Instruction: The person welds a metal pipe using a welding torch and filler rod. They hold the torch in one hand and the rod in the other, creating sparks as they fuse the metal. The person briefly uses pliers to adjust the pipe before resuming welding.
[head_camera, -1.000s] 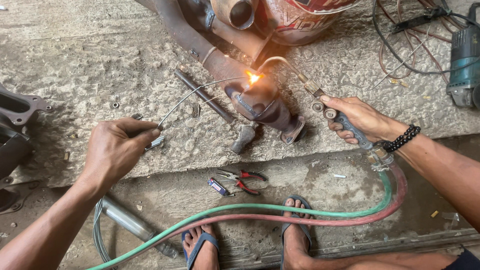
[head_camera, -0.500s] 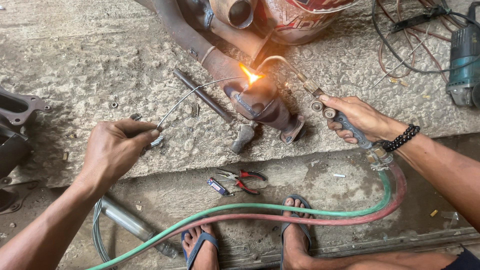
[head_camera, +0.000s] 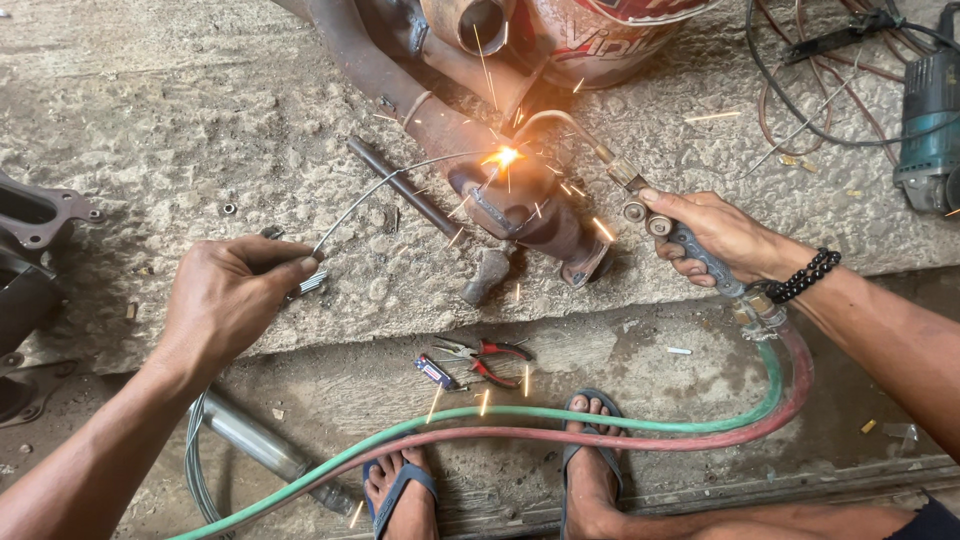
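The right hand (head_camera: 715, 238) grips the torch (head_camera: 640, 200); the left hand (head_camera: 235, 300) pinches the rod (head_camera: 380, 185). Flame and rod tip meet on the pipe (head_camera: 520, 205), at twelve o'clock from the feet. Best to feed the rod steadily into the glow, sparks flying clear of toes.

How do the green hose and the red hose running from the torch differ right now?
The green hose is green and lies farther from the feet, while the red hose is dull red and runs just below it. The green hose carries on to the lower left edge; the red hose disappears behind a sandalled foot. Both curve together from the torch held in the right hand.
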